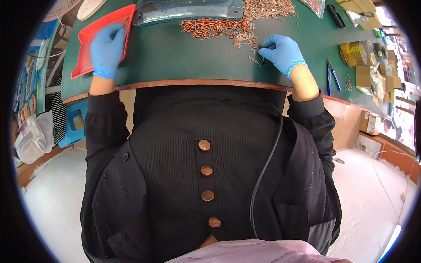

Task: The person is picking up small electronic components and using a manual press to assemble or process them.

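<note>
My right hand [282,51] rests on the green surface [175,57] with its fingers curled together, fingertips down on a few loose little pin-like parts [255,58] that lie scattered just beside them, on the side toward my left. Whether I have one pinched I cannot tell; the parts are too small to make out. The big heap of orange-sleeved terminals [215,27] lies farther from me than that hand and to its left, strung out as a band running left to right along the foot of the grey metal housing [188,9]. So the heap is close to my right hand and well apart from my left, and a reach for it goes away from my body and a little leftward

My left hand [106,48] lies flat, fingers spread, palm down on the near right part of the red tray [87,37], gripping nothing. The tray's long axis tilts away from me. Blue-handled pliers [332,76] lie to the right of my right wrist
</note>
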